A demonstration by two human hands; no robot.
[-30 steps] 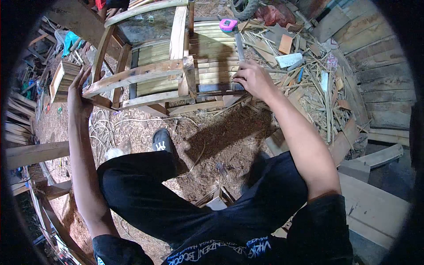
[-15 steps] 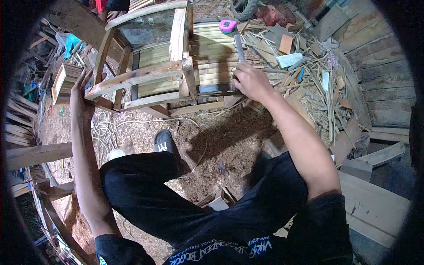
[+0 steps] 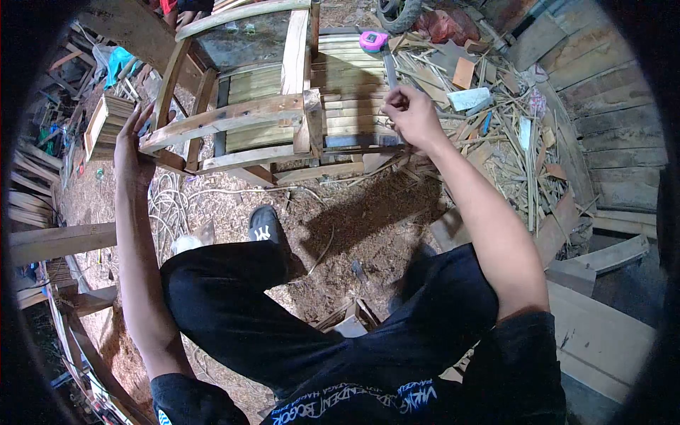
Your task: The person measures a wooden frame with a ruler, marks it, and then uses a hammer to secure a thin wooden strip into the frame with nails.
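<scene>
My left hand [image 3: 133, 142] lies against the outer left corner of a wooden frame [image 3: 227, 119], its fingers stretched upward and apart. The frame stands on a slatted wooden surface [image 3: 347, 92]. Over the right part of the slats is my right hand [image 3: 414, 122], thumb and forefinger brought together in a pinch. Whatever sits between those fingertips is too small to make out. Just beyond them lies a flat grey metal strip [image 3: 390, 69], its near end close to my fingers. A pink tape measure [image 3: 372, 41] rests at the strip's far end.
Wood offcuts [image 3: 528, 152] and a white block [image 3: 469, 98] are heaped at the right, beside a plank wall [image 3: 616, 127]. A tyre [image 3: 400, 14] is at the top. Coiled cable [image 3: 168, 205] lies on the sawdust-covered floor at left. Wooden boards [image 3: 602, 333] stand at lower right.
My right hand has lifted a little upward from the slats, and its fingertips show more clearly. My left hand stays against the frame. The view has shifted slightly.
</scene>
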